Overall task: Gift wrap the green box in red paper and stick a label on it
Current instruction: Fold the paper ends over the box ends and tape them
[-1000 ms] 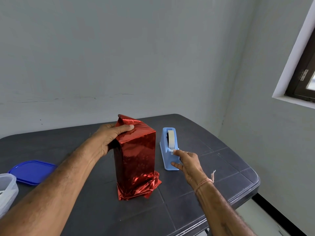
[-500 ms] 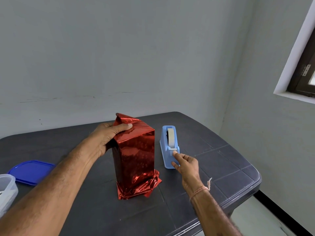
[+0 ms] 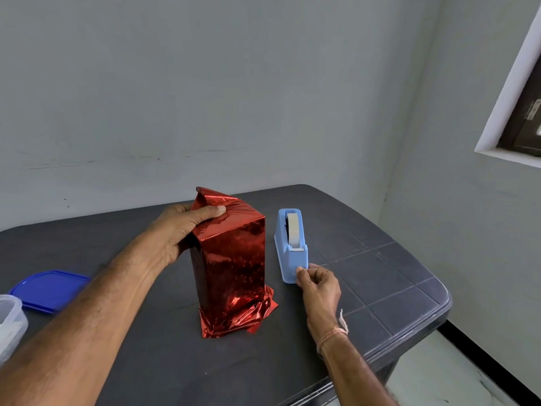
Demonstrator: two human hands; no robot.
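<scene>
The box stands upright near the middle of the dark tabletop, covered on every side that shows in shiny red paper. The paper bunches in loose, crumpled folds around the box's foot and rises to a creased peak at its far top corner. The left hand has its grip clenched on the upper left corner of the box, thumb lying flat across the folded paper on top and the fingers wrapped round the far side. Just to the right of the box, apart from it, sits a light blue tape dispenser with its tape roll seated in the slot. The right hand has its fingers curled, thumb and forefinger pinching at the dispenser's near end; whether a tape end lies between them cannot be told. At the left edge lie a blue lid and, nearer, a clear plastic container.
</scene>
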